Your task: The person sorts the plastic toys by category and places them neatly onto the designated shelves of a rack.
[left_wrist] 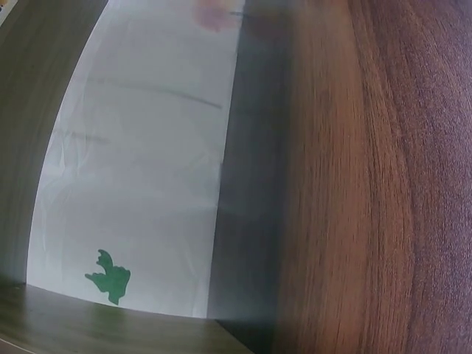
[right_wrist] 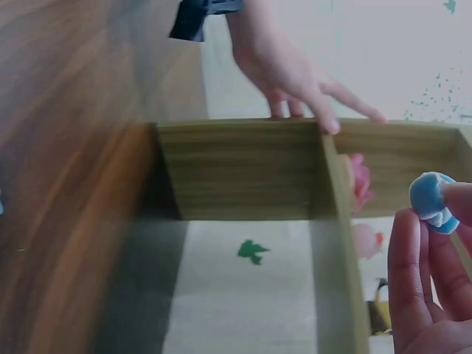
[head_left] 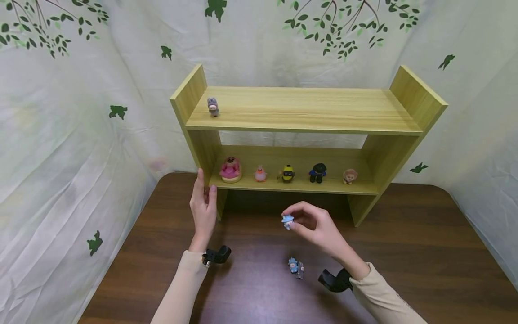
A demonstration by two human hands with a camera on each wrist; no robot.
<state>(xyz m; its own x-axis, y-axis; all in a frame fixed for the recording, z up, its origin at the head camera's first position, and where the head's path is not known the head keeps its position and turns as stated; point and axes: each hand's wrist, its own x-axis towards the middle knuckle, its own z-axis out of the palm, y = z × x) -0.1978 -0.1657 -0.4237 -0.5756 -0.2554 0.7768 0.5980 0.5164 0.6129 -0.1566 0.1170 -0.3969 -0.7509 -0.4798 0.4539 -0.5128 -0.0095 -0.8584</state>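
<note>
Between thumb and fingertips, my right hand [head_left: 319,226] pinches a small light-blue figurine [head_left: 287,221], held in front of the lower shelf. The same blue figurine [right_wrist: 431,199] appears close up in the right wrist view. My left hand [head_left: 203,211] has its fingers extended and touches the left side panel of the wooden shelf [head_left: 283,128]; the right wrist view shows this left hand [right_wrist: 284,63] at the panel's edge. On the table below my right hand lie a blue figurine [head_left: 293,265] and a grey figurine [head_left: 301,270], side by side. Neither hand shows in the left wrist view.
On the upper board stands a grey-purple figurine [head_left: 212,107] at the left. Along the lower board stand a pink bear figurine [head_left: 230,171], a pink duck-like one [head_left: 260,174], a yellow-black one [head_left: 288,173], a dark one [head_left: 317,173] and a brownish one [head_left: 350,176]. A patterned cloth hangs behind.
</note>
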